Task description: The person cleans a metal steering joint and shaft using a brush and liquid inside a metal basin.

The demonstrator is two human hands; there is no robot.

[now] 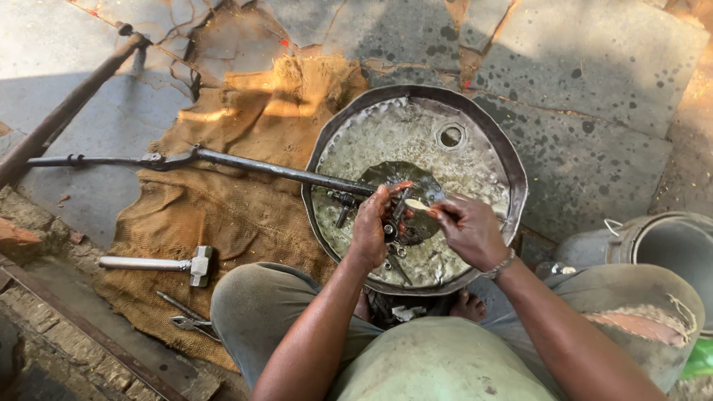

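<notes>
Head view: your left hand (pixel 370 226) closed round small dark greasy metal part (pixel 394 219), fingers wrapped tight. Your right hand (pixel 468 230) pinches thin pale-tipped tool (pixel 417 205), tip just beside left fingertips, above round dented oily metal pan (pixel 475 119).

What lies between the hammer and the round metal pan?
Head view: burlap cloth, with the person's left knee at the lower edge. The hammer rests on that cloth, left of the pan.

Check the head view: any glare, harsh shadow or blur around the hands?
Head view: hard sunlight lights the burlap top, the person's shadow covers the rest; mild sheen on the round metal pan; left hand and right hand sharp; wide-angle bending at edges.
</notes>
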